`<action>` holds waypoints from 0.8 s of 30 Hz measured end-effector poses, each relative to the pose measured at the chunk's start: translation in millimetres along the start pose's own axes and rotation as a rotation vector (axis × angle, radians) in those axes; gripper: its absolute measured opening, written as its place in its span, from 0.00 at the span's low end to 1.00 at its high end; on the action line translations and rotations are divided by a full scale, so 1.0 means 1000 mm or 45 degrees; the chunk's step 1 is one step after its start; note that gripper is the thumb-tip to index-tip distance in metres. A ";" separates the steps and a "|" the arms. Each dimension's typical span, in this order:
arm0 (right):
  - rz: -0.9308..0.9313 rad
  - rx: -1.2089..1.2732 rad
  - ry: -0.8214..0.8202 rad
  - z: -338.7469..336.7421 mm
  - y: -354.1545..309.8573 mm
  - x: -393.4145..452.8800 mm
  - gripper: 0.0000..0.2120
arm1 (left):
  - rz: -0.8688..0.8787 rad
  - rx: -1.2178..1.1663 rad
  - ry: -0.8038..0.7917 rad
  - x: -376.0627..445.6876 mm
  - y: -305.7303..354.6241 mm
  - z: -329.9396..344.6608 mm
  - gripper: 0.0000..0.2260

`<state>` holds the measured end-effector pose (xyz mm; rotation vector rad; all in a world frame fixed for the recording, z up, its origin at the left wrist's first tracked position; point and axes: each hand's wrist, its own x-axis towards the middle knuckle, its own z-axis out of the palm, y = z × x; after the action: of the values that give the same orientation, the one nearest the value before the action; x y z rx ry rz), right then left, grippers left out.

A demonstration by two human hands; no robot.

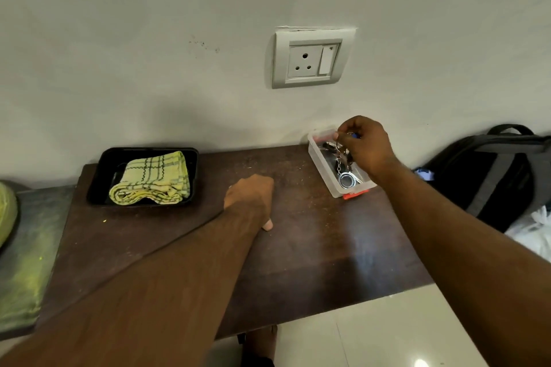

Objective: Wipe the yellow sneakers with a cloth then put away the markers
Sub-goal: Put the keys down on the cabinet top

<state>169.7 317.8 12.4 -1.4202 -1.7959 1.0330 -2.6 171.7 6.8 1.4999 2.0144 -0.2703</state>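
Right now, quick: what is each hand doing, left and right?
Left hand: fingers curled, knuckles resting on the table, holding nothing visible.
Right hand: pinching a keychain over the clear box.

Right hand [368, 146] pinches keys [343, 158] over clear box [323, 170].

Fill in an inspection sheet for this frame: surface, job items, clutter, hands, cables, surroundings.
Surface: dark brown table against the wall, specks on top.
Job's things: folded yellow checked cloth lying in a black tray; sneakers and markers, nothing seen.
Clutter: clear plastic box holding a keychain.
Hands: right hand pinches the keychain over the box; left hand rests on the table, fingers curled, holding nothing visible.
Cables: nothing seen.
Surroundings: wall socket, black and grey backpack at right, tiled floor.
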 end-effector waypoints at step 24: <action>-0.190 -0.866 -0.018 0.019 0.047 -0.033 0.12 | 0.017 -0.072 0.118 0.004 -0.007 0.013 0.24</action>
<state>184.2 286.8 -38.2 -1.6111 -2.3476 0.3533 -5.7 166.1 -7.0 1.5154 2.0656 -0.1399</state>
